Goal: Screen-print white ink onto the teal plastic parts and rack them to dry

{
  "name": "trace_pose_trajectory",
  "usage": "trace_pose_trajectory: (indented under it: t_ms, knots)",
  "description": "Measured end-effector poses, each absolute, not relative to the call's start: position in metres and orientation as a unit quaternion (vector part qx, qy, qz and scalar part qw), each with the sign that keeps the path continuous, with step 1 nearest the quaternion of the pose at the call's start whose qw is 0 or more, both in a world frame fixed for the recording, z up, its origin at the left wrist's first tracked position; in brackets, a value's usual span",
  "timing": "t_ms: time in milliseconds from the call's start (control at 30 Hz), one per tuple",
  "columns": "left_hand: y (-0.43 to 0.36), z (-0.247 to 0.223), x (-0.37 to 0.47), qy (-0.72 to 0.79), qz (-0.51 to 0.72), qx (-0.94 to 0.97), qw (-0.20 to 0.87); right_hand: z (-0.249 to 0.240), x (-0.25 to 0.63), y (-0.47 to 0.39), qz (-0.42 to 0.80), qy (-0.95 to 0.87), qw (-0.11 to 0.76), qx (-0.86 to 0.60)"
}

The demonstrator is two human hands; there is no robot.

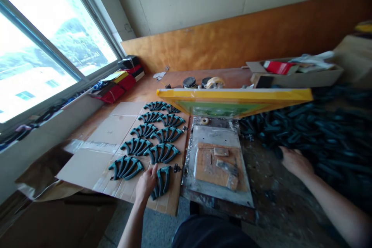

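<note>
My left hand (147,181) is at the cardboard sheet (99,131), fingers closed at the near group of curved dark green plastic handles (166,180). The piece between its fingertips is mostly hidden by the hand. Beyond it, more curved handles (126,167) lie fanned out in two columns of groups. My right hand (298,164) is at the near left edge of a large heap of dark handles (328,135). Its fingers are closed, and a dark handle end sticks out past them on the left.
Between my hands is a flat printing base (215,133) carrying a wooden jig board (203,170). Above its far end, a yellow-edged screen frame (232,95) is tilted up. Behind stand dark-lidded jars (190,82) and an open carton (308,77). A window (58,35) is at left.
</note>
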State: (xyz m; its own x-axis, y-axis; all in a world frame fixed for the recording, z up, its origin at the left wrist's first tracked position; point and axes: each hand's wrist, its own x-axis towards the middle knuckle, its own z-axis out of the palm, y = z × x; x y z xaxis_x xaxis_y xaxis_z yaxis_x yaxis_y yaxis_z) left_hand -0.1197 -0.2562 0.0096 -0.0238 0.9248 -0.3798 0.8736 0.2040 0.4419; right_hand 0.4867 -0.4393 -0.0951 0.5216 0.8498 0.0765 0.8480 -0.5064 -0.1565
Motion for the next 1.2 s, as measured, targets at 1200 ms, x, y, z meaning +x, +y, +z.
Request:
trace_pose_trajectory:
  t_ms: [1200]
  knots:
    - [-0.215,0.073,-0.016,0.517,0.328,0.628,0.480,-0.022,0.404,-0.444,-0.010,-0.539,0.118,-0.834]
